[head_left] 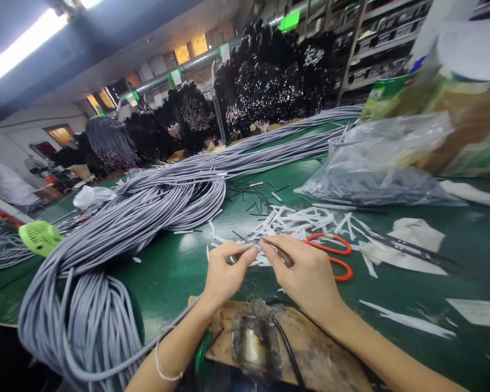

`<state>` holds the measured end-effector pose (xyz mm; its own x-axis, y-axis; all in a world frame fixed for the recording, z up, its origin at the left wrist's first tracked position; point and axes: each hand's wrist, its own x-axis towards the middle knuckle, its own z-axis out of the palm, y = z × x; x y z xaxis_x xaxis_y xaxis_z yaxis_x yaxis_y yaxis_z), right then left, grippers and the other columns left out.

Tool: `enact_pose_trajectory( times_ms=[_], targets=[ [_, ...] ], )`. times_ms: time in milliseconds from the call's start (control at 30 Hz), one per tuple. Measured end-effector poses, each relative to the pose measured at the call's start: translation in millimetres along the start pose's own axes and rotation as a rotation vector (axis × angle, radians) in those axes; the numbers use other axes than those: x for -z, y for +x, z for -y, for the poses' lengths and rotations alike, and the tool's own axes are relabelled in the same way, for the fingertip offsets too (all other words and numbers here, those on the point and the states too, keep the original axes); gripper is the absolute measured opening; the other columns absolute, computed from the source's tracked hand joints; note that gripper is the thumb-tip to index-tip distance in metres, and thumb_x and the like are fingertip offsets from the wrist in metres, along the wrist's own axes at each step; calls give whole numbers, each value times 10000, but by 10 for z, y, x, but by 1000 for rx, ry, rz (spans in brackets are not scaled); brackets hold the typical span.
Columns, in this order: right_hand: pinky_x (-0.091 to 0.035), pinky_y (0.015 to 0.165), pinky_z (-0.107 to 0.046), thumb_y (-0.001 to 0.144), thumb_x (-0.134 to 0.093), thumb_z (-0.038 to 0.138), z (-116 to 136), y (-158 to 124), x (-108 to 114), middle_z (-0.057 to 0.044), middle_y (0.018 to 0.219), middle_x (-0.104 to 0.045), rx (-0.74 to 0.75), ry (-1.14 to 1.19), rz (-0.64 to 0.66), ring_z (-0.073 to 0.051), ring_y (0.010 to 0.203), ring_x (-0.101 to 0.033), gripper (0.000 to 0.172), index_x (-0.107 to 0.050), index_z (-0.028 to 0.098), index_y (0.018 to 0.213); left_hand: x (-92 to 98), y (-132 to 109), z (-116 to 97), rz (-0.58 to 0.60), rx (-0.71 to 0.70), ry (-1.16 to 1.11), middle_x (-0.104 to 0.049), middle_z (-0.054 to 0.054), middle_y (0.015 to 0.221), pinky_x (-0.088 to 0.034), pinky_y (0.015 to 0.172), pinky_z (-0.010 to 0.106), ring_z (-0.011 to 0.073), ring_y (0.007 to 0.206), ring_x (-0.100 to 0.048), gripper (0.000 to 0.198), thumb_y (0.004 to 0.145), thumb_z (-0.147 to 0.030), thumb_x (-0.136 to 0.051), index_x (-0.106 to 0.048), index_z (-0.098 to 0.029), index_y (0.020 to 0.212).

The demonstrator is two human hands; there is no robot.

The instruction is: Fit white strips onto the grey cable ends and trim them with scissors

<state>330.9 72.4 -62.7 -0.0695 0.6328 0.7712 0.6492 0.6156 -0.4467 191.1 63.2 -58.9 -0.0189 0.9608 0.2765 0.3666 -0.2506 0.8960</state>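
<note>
My left hand (pixel 227 269) is closed in a pinch near the middle of the bench. A grey cable (pixel 163 340) leads from the bundle up past my left wrist and goes out of sight behind this hand, where its end appears to be held. Fingertip to fingertip with it, my right hand (pixel 306 267) also pinches; the small thing between its fingers is too hidden to name. White strips (pixel 289 220) lie scattered just beyond both hands. Red-handled scissors (pixel 341 269) rest beside my right hand, blades pointing right.
A thick bundle of grey cables (pixel 147 204) covers the left of the green bench (pixel 167 277). Below my hands stands a device with a metal cylinder (pixel 251 348) on a board. To the right are a clear plastic bag (pixel 375 169) and a white cloth piece (pixel 420 237). A lime-green fan (pixel 41 238) is at left.
</note>
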Motion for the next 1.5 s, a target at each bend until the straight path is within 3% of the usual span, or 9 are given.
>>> enact_pose_trajectory(
  times_ms=[233, 500, 600, 733, 833, 1100, 1233, 1333, 1500],
  targets=[
    [-324, 439, -201, 841, -444, 271, 55, -6, -8, 22, 496, -519, -89, 80, 77, -85, 412, -442, 240, -584, 162, 679, -3, -29, 5, -33, 181, -214, -478, -23, 380, -293, 338, 183, 55, 302, -376, 398, 681, -491, -598, -612, -107, 575],
    [-288, 385, -190, 828, -464, 312, 66, 13, -19, 53, 430, -415, -190, 244, 169, -71, 375, -360, 265, -549, 167, 623, -40, 41, -8, -61, 264, -363, -454, -67, 417, -164, 277, 155, -9, 250, -243, 508, 600, -633, -586, -487, -135, 574],
    [-312, 403, -191, 827, -475, 292, 82, -15, -23, 48, 453, -430, -157, 207, 69, -73, 384, -375, 216, -583, 162, 691, -38, 49, -11, -72, 293, -337, -433, -79, 399, -164, 265, 162, 2, 229, -250, 500, 626, -639, -559, -475, -147, 594],
    [-312, 404, -196, 805, -521, 307, 113, -65, -52, 63, 447, -386, -54, 139, -26, -72, 373, -349, 207, -623, 141, 874, -37, -6, 3, -117, 168, -240, -430, -79, 421, -227, 277, 166, 31, 256, -345, 419, 721, -566, -525, -501, -156, 640],
    [-293, 381, -198, 795, -521, 319, 131, -72, -80, 70, 416, -355, -52, 196, 59, -68, 354, -323, 210, -637, 144, 805, -47, -39, 11, -68, 125, -243, -410, -81, 412, -286, 309, 169, 50, 291, -398, 385, 742, -532, -524, -500, -161, 640],
    [-363, 409, -192, 755, -523, 356, 108, -25, -76, 9, 529, -502, -440, 618, 169, -90, 445, -439, 222, -565, 145, 699, -8, -3, -67, 89, 213, -393, -440, -64, 479, -243, 341, 166, 28, 334, -357, 425, 685, -561, -561, -505, -140, 669],
    [-337, 394, -179, 747, -527, 346, 115, -38, -38, 24, 531, -457, -442, 671, 141, -78, 443, -402, 194, -534, 156, 709, 49, 0, -100, 161, 214, -344, -424, -61, 481, -220, 380, 178, 25, 394, -312, 442, 565, -513, -693, -562, -112, 700],
    [-286, 363, -174, 759, -518, 330, 114, -55, -40, 46, 501, -389, -424, 636, 170, -63, 412, -333, 180, -519, 159, 703, 73, 5, -106, 171, 244, -402, -354, -73, 429, -183, 385, 180, 19, 385, -275, 435, 589, -523, -673, -522, -115, 598],
    [-380, 428, -183, 755, -504, 349, 73, -35, -129, 21, 541, -451, -483, 721, 178, -86, 480, -424, 202, -490, 166, 671, 69, 0, -123, 335, 452, -664, -337, -79, 416, -73, 362, 176, -9, 331, -181, 434, 532, -507, -702, -508, -119, 556]
  ],
)
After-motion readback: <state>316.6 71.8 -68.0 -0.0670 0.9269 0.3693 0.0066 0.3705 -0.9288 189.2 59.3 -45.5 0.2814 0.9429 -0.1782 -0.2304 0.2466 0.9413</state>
